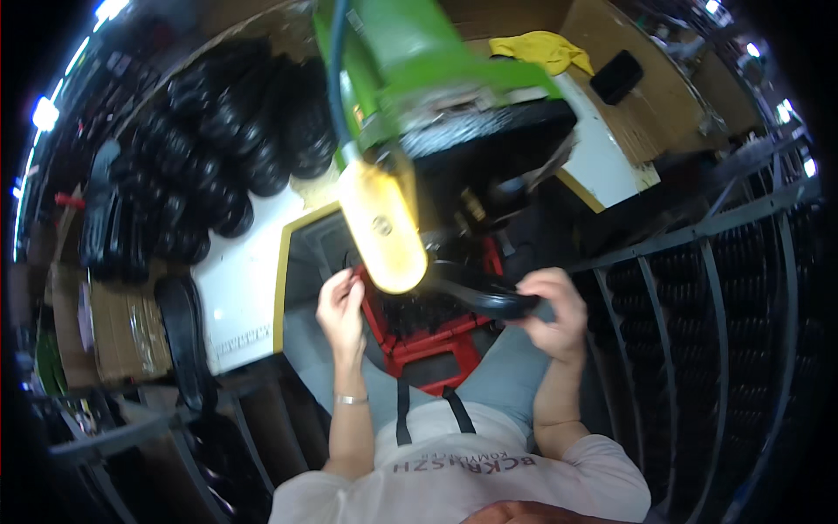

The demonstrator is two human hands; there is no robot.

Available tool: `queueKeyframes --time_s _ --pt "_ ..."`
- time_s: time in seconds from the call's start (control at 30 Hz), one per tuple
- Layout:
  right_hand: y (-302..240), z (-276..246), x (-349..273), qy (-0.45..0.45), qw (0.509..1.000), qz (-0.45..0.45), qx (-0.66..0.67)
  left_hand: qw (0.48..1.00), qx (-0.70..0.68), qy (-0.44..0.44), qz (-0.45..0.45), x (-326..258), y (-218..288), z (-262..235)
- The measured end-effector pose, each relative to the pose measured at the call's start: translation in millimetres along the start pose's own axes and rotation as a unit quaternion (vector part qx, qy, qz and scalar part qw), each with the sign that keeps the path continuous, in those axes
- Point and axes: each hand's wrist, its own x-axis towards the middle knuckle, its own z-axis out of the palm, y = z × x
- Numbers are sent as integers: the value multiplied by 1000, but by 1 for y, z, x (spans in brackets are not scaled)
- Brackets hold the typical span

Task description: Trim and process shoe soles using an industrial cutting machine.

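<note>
The right hand is closed on the right end of a black sole, thumb and fingers pinching it, and the sole runs leftward from that grip, glossy on its upper side. The left hand is raised well to the left of the grip, its fingers bent and its thumb near the fingertips; whether it pinches anything I cannot tell. A metal band circles the left wrist. Between the two hands, to the left of the grip, hangs a bright yellow lamp, with a blue-grey cable rising from its top. Beyond the grip stands the green machine, with a dark block at its front. Below and to the left of the grip is a red crate with dark contents, between the person's legs. Far to the left of the grip, past the left hand, a white table bears a heap of black shoes, and a long black insole lies by the table's outer edge. Beyond the grip and to its right, a yellow cloth lies near a cardboard box. Right of the grip stands a metal rack with rows of dark things.
</note>
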Motion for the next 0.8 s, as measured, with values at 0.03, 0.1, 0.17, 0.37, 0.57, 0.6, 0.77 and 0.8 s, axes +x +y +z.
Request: queueKeyframes --time_s 0.03,0.1,0.17,0.37,0.57,0.6,0.77,0.8 --pt "0 -21 -1 47 999 -10 -1 997 58 30 40 -3 7 -10" --pt "-7 -53 1 148 987 -55 -13 926 336 94 145 -6 34 -50" --pt "-10 -56 16 230 965 -125 -6 759 553 162 305 -9 68 -130" --pt "97 1 93 210 957 -183 -83 472 846 167 -185 -23 116 -268" --pt "191 70 128 140 966 -113 -186 550 815 156 -98 -36 98 -296" --pt "193 74 126 135 964 -109 -200 549 815 156 -97 -33 91 -309" --pt "195 77 131 123 964 -95 -217 621 751 177 141 -22 78 -351" --pt "194 73 129 109 967 -83 -213 635 735 214 106 -20 76 -356"
